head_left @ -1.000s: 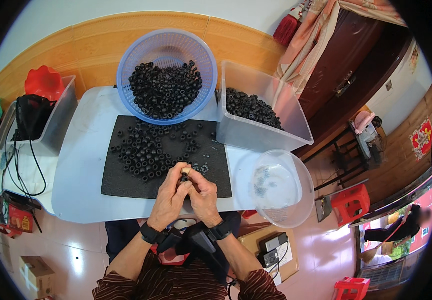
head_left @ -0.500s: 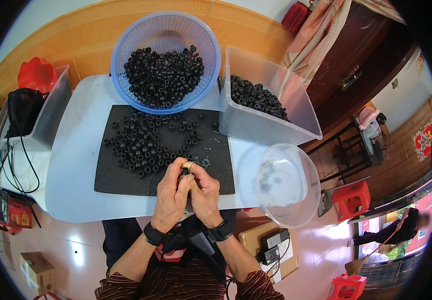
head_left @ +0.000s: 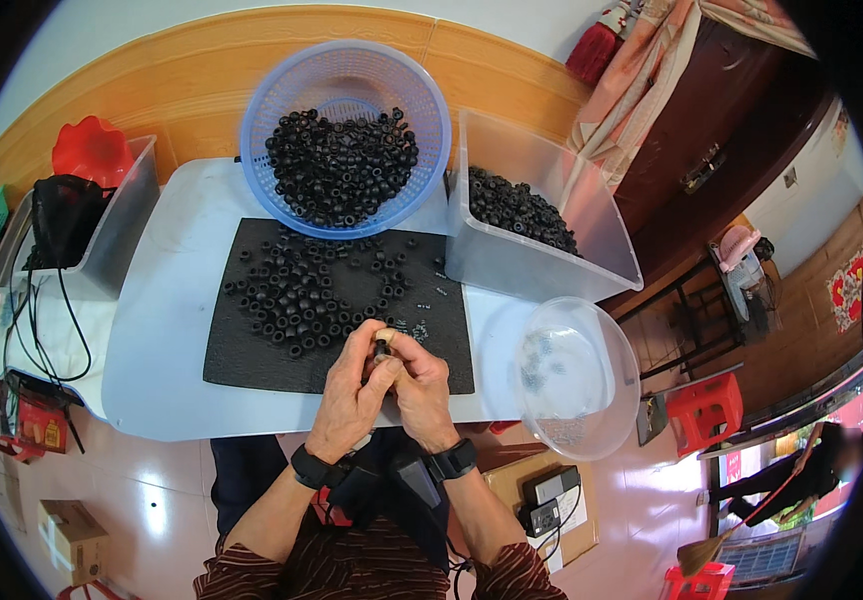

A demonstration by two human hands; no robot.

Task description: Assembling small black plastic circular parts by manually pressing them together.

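Over the near edge of a black mat (head_left: 237,365), my left hand (head_left: 347,400) and my right hand (head_left: 422,395) meet, fingers closed around one small black part (head_left: 382,348). Its lower portion is hidden by my thumbs. Something pale covers a fingertip there. Beyond my hands, many hollow, rounded black parts (head_left: 297,300) lie loose on the mat. Beside my right fingers sit tiny shiny pieces (head_left: 417,330), too small to make out. At the table's far side stands a blue colander (head_left: 432,105) heaped with similar black parts.
A clear rectangular bin (head_left: 512,255) holds more black parts, right of the colander. Nearer stands a round clear tub (head_left: 597,375) with tiny pieces inside. A grey bin (head_left: 132,230) with cables is at left. Far right, a person (head_left: 802,470) holds a broom (head_left: 702,550).
The view has shifted slightly, so the table items sit a little lower and further right. My hands stay together, with more of the black part showing between my fingers. The distant person has moved slightly.
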